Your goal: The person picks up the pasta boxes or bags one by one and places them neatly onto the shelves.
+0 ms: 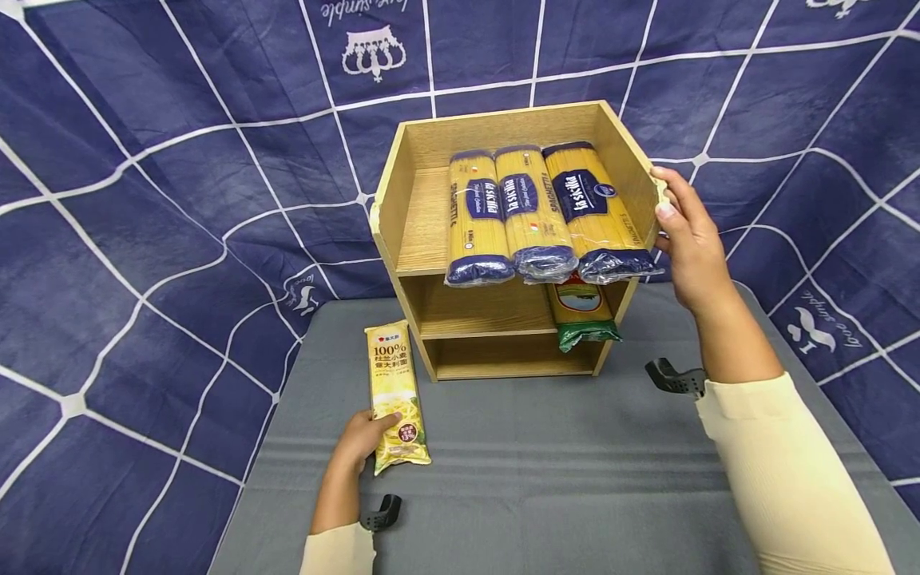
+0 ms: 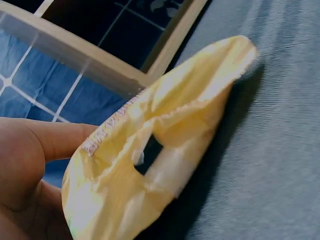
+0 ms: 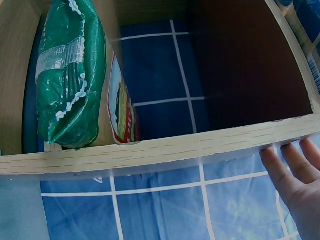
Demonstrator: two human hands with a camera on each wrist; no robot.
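My left hand (image 1: 362, 438) grips the lower end of a long yellow pasta packet (image 1: 391, 375), thumb lying across its printed front. In the left wrist view the packet's crimped end (image 2: 165, 135) tilts over the grey cloth, with thumb and fingers at its side. At the upper right, my right hand (image 1: 693, 251) holds the right side panel of a wooden shelf (image 1: 496, 322) by its front edge. The right wrist view has its fingertips (image 3: 272, 157) against the panel's outer face. A green-ended pasta packet (image 1: 580, 307) lies in the middle compartment.
Three blue-ended spaghetti packs (image 1: 480, 216) lie side by side on the top shelf, their near ends overhanging its front. The shelf stands on a grey cloth-covered table (image 1: 517, 463). Blue cloth with white lines (image 1: 237, 200) hangs behind and at both sides.
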